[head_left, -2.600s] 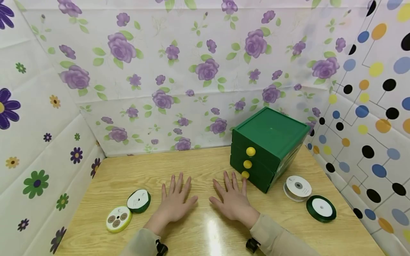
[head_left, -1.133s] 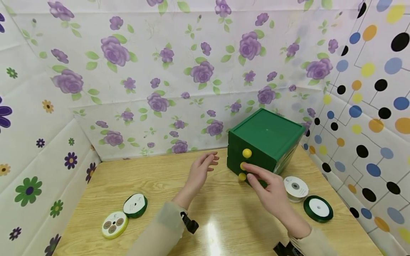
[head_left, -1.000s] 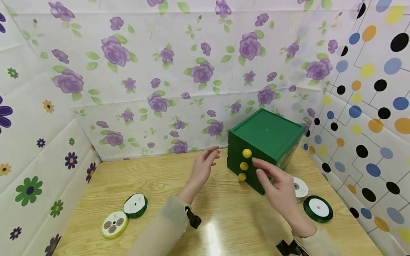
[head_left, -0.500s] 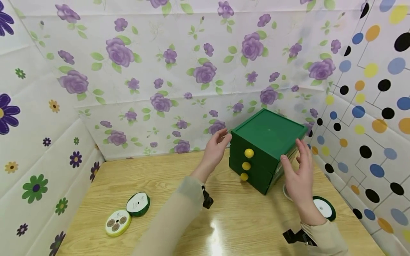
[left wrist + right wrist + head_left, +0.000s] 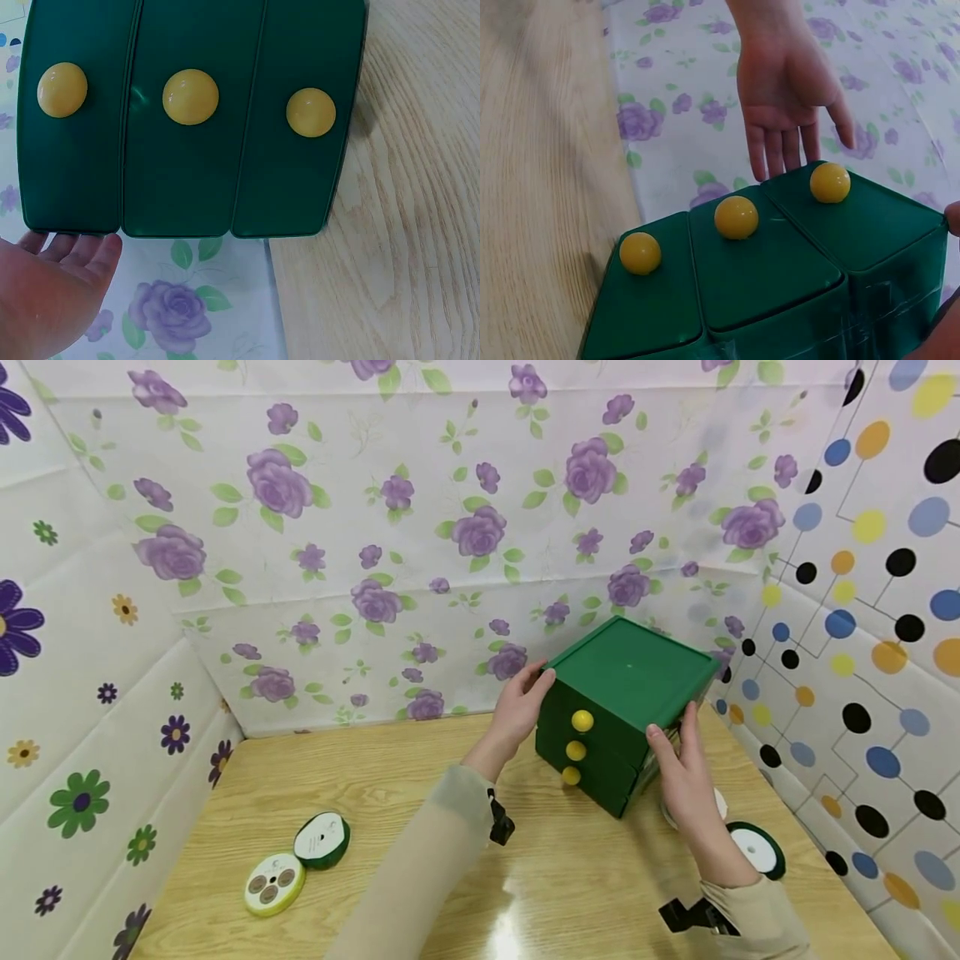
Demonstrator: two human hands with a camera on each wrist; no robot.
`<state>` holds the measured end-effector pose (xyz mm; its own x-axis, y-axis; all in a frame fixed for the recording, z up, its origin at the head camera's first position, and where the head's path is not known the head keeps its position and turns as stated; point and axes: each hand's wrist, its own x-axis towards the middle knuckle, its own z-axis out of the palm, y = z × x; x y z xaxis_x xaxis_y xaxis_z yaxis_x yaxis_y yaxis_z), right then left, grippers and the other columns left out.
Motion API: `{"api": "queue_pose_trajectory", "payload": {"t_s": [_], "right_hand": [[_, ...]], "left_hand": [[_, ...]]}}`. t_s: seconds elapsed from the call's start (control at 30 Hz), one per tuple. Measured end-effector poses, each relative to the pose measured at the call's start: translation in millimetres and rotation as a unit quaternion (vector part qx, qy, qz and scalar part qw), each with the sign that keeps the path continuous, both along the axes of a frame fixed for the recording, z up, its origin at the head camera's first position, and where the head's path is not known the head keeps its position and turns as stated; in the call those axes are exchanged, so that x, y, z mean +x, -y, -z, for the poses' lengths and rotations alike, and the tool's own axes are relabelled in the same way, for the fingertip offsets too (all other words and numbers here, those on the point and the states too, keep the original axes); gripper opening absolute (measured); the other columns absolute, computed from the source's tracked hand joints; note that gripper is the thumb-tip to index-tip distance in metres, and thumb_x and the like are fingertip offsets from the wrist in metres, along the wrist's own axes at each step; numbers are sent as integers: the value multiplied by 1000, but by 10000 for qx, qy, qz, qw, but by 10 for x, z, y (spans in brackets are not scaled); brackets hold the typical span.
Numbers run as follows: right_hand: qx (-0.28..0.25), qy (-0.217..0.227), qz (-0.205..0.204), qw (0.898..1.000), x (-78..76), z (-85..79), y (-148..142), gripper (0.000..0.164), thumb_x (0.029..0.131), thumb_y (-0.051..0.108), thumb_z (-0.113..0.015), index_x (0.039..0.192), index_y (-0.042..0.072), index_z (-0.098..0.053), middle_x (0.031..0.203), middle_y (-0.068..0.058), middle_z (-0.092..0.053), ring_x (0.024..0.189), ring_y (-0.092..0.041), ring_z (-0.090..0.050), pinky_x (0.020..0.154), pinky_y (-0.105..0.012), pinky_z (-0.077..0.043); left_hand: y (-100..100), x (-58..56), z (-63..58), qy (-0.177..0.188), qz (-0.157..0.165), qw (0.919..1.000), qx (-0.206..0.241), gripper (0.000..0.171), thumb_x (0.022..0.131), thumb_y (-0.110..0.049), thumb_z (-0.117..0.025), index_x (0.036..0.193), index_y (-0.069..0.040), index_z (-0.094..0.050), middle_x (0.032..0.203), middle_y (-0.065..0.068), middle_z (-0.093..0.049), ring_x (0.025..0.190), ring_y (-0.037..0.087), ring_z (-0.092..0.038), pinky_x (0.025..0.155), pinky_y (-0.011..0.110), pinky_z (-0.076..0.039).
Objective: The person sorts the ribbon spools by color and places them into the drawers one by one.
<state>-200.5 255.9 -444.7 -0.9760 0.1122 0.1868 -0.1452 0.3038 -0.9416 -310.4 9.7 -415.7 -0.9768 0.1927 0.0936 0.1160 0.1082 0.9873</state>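
A green drawer box [image 5: 630, 677] with three drawers and round yellow knobs stands on the table, right of centre. My left hand [image 5: 517, 706] is at its upper left side; in the right wrist view the left hand [image 5: 787, 97] has nearly straight fingers reaching the box's side. At the opposite side is my right hand [image 5: 686, 777], thumb by the front top corner and fingers along the right face. The top yellow knob [image 5: 582, 721] lies between the two hands, untouched. Partly behind the right hand sits a white ribbon spool [image 5: 721, 803].
A green ribbon spool [image 5: 757, 850] lies to the right of the right wrist. On the left of the wooden table [image 5: 390, 777] are a white-faced green spool [image 5: 322, 839] and a yellow-rimmed spool [image 5: 274, 883]. Patterned cloth walls [image 5: 420, 543] enclose the back and sides.
From the table, the right hand went to the drawer knobs, then to the box's right side. The left hand moved right and forward to its left side. The drawers look closed throughout.
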Motion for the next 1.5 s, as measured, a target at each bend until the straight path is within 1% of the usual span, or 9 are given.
{"api": "queue_pose_trajectory", "payload": {"t_s": [0.27,0.5,0.57,0.7,0.8,1.0,1.23,1.4,1.5], "right_hand": [[-59,67,-113,9999,18,-58,37,87,114,50,-48,169,26,14,175,2,17,162,-25,12,130,-56,0],[-145,114,-208,9996,-10,-81,41,85,113,52,-48,169,28,11,176,4,14,163,-28,7,130,-55,-5],[-158,103,-243,9995,-15,-82,38,83,114,51,-48,169,29,10,176,4,12,163,-27,4,131,-46,-9],[-280,-1,-367,9989,-28,-78,39,80,114,49,-49,170,30,6,177,3,6,163,-26,-1,122,-14,-20],[-419,-72,-496,9979,-38,-74,49,79,114,46,-50,171,28,2,178,0,2,163,-26,-4,113,-5,-25],[-569,-42,-680,9961,-63,-93,58,76,116,43,-47,171,21,-1,178,-2,0,164,-25,-5,115,-10,-30],[-596,55,-973,9935,-127,-104,69,71,117,39,-47,172,20,-5,178,-5,-5,163,-28,-9,114,-14,-37],[-481,243,-1240,9908,-182,-116,110,69,116,41,-47,171,26,-7,178,-1,-5,164,-27,-9,126,-43,-31],[-494,321,-1397,9884,-224,-119,139,68,117,41,-45,172,27,-8,178,2,-3,164,-27,-7,126,-59,-26]], "left_hand": [[63,31,4,60,-197,9998,9,57,110,-52,-57,158,-21,-55,157,3,-54,147,26,-48,121,48,-40],[137,61,8,8,-477,9988,106,47,110,-49,-59,144,-17,-65,143,0,-63,135,24,-57,115,45,-47],[159,66,14,15,-538,9984,167,45,110,-48,-60,140,-16,-67,139,0,-65,131,24,-59,112,45,-49],[212,86,32,52,-723,9969,313,39,109,-45,-63,131,-14,-71,129,2,-67,119,23,-62,105,43,-52],[260,102,47,32,-844,9954,455,34,109,-40,-65,123,-10,-73,121,4,-69,111,22,-64,101,43,-54],[380,154,61,158,-737,9935,850,31,107,-32,-71,121,-5,-72,116,7,-69,107,23,-66,103,49,-56],[563,239,67,203,-466,9956,786,37,107,-28,-67,138,-8,-70,134,9,-66,119,28,-64,102,49,-55],[684,311,53,104,-411,9964,728,46,107,-23,-63,151,-10,-63,146,10,-62,130,30,-59,108,51,-49],[755,351,46,33,-278,9968,748,53,105,-19,-60,157,-8,-56,155,11,-57,139,31,-54,114,53,-44]]}}
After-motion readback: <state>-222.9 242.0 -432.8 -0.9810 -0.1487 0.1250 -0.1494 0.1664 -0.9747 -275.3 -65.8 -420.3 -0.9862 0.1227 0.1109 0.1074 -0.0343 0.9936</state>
